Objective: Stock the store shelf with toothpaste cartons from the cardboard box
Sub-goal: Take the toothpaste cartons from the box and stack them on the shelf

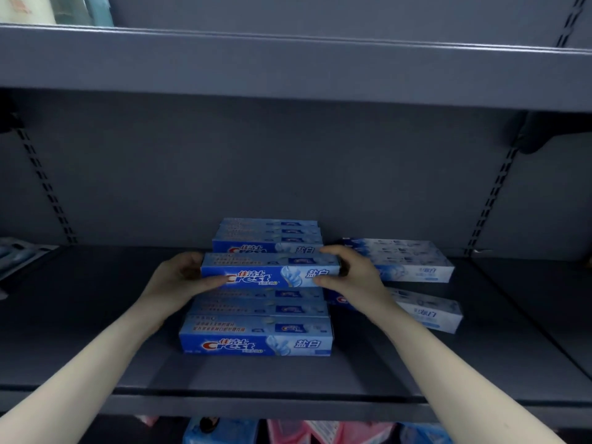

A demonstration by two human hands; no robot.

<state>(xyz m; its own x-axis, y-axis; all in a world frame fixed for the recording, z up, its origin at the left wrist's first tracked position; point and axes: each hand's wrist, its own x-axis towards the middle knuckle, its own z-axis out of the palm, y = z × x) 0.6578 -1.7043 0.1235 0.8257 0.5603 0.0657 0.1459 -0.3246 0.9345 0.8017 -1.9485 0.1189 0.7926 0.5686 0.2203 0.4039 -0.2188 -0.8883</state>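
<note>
Grey metal store shelving fills the head view; the middle grey shelf board [96,363] carries the stock. Centre: a flat row of blue Crest toothpaste cartons [256,336] running front to back. A second, paler group of blue-white cartons [413,262] lies just to the right, nearest the right forearm. The cardboard box is not in view.

Left hand [179,277] grips the left end of one long blue toothpaste carton [270,270], thumb on the front face; right hand [346,272] grips the right end, fingers curled over the top edge. The carton is level, logo forward, just above the centre row.

Judged step: seating this carton as a second layer. To do it well: keep it level, line its ends up with the cartons beneath, lower it flat, and release both ends together so it does not skew or nudge the row beneath.

Pink and blue packs [288,432] show below the shelf edge.
</note>
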